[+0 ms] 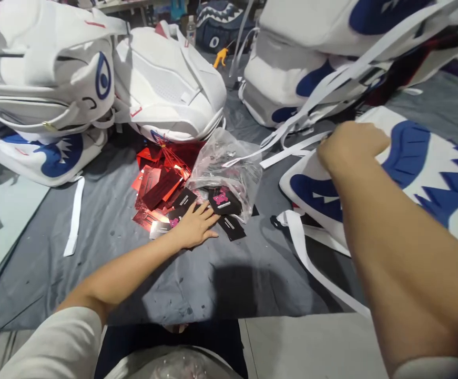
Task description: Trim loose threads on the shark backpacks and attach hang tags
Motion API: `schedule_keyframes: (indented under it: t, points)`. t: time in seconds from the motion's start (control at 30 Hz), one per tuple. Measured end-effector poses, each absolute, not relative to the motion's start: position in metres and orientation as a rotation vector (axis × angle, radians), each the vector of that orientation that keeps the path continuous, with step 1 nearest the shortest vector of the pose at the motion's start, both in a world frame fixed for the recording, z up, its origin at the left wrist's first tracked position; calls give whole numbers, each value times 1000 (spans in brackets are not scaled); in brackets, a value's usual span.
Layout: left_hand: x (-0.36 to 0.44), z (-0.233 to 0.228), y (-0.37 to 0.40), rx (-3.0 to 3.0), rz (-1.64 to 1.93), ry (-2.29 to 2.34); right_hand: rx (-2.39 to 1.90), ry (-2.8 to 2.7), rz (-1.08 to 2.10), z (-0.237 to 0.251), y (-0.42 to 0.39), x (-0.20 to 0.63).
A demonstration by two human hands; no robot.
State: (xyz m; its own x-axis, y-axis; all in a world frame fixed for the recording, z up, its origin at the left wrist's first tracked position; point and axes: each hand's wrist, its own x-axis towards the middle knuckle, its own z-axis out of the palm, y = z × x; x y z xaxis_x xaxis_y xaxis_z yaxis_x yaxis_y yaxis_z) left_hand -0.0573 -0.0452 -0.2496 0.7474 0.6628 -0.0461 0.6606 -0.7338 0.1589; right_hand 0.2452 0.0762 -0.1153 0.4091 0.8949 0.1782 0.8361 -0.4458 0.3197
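Black printed cards (232, 227) lay at the near edge of our landmark, the clear plastic bag (248, 179). One card with a pink figure (221, 199) sat at the bag's mouth; we could not tell whether it was fully inside. Red metallic cards (160, 190) formed a loose, overlapping pile immediately left of the bag.

We had our left hand (197, 226) palm down on the near side of the bag, fingers spread wide, fingertips touching the black cards and visibly pinching none. Our right hand (353, 142) was curled above the white shark-mouth backpack (408, 158), right of the bag; its fingertips were hidden, so we could not tell whether it gripped anything.

For good handling, we judged light fingertip pressure best, since glossy stock probably slid easily on its neighbours. We considered it sound to separate one card by its edge, clear of the bag's thin film, and to keep the loose white webbing strap (302, 247), right of the bag, away from the cards.
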Motion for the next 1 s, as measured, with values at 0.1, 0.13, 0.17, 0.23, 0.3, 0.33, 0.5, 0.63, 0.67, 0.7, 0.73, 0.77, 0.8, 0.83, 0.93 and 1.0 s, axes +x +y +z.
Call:
schedule_keyframes:
  t: [0.1, 0.13, 0.17, 0.23, 0.3, 0.33, 0.5, 0.63, 0.67, 0.7, 0.73, 0.77, 0.8, 0.83, 0.93, 1.0]
  points:
    - [-62, -227, -42, 2681, 86, 1055, 2515, 1921, 475, -120, 26, 180]
    - [-64, -217, -40, 2633, 110, 1090, 2398, 2055, 360, -128, 6, 164]
    - [-66, -208, -36, 2582, 131, 1154, 2273, 2116, 201, -140, -12, 150]
    - [-72, -188, -20, 2497, 203, 1351, 2166, 2085, -29, -168, -38, 131]
    - [-80, -169, 11, 2497, 399, 1592, 2137, 2100, -137, -196, -49, 121]
    - [-84, -161, 32, 2532, 519, 1703, 2130, 2118, -152, -209, -51, 117]
    - [-95, -143, 160, 2699, 363, 2052, 2041, 2171, 15, -252, -53, 109]
    - [-93, -144, 207, 2611, -32, 1929, 2020, 2319, 298, -274, -62, 112]
    - [-89, -144, 207, 2566, -70, 1890, 2031, 2325, 350, -278, -65, 112]
    - [-83, -143, 205, 2542, -68, 1857, 2039, 2323, 379, -281, -67, 111]
    - [-75, -142, 200, 2532, -15, 1851, 2039, 2319, 387, -282, -68, 110]
    - [-65, -142, 196, 2535, 87, 1876, 2028, 2316, 379, -282, -70, 107]
    - [-54, -143, 192, 2552, 207, 1918, 2013, 2310, 368, -281, -72, 105]
    - [-43, -145, 190, 2571, 297, 1961, 1998, 2301, 355, -280, -74, 102]
    - [-18, -158, 196, 2545, 220, 2074, 1987, 2258, 316, -273, -80, 95]
    - [-13, -171, 205, 2519, 60, 2096, 1998, 2250, 294, -272, -85, 93]
